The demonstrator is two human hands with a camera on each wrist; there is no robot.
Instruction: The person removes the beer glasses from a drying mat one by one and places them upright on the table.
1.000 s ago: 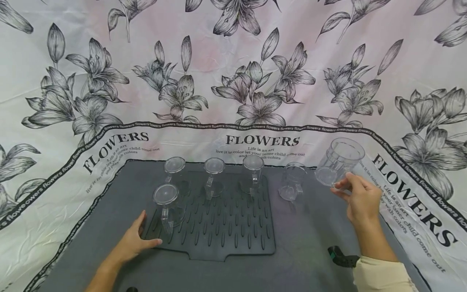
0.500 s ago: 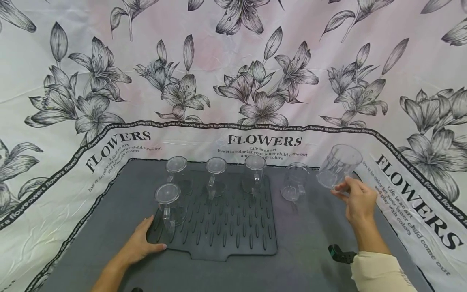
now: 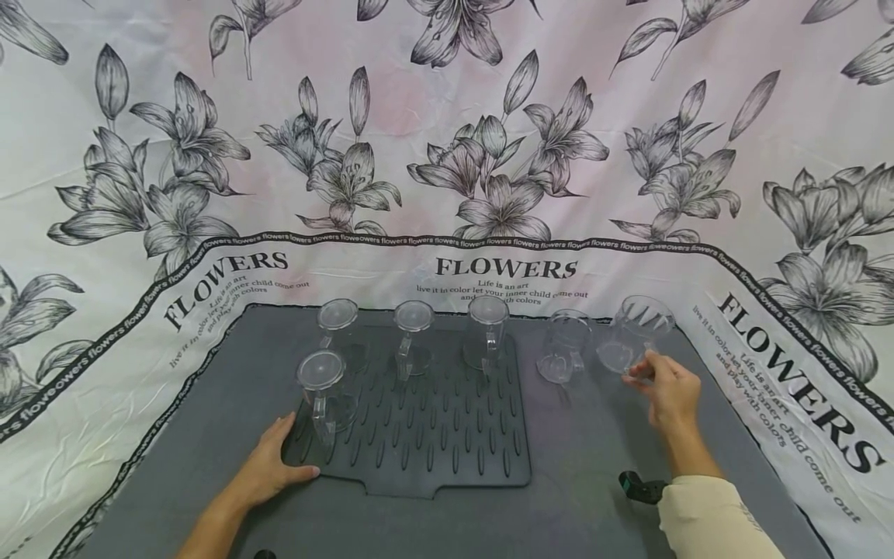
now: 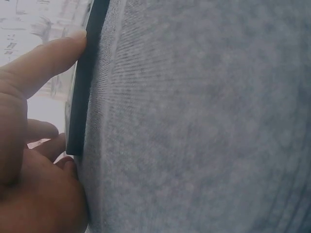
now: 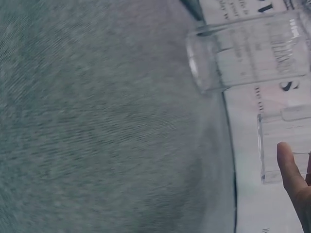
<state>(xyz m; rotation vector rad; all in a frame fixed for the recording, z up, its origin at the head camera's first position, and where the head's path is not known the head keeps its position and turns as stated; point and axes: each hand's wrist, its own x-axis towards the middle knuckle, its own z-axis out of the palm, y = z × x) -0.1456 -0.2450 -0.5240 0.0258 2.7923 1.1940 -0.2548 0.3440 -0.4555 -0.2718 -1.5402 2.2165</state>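
My right hand pinches a clear mug low on its near side, at the handle. In the right wrist view, this held mug is off the table, with the thumb against it. Another clear mug stands upright on the table, left of it. My left hand touches the near left corner of a dark ridged drying mat. Its straight thumb lies against the mat's edge in the left wrist view; the other fingers are partly hidden. Several clear mugs stand upside down on the mat, the nearest mug by that hand.
Three mugs line the mat's far side: a left mug, a middle mug and a right mug. Behind the grey table hangs a flower-printed cloth. A black wrist device sits by the right sleeve.
My right hand has brought the held mug left and down, nearer the standing mug. The left hand stays at the mat's corner; the mugs on the mat have not moved.
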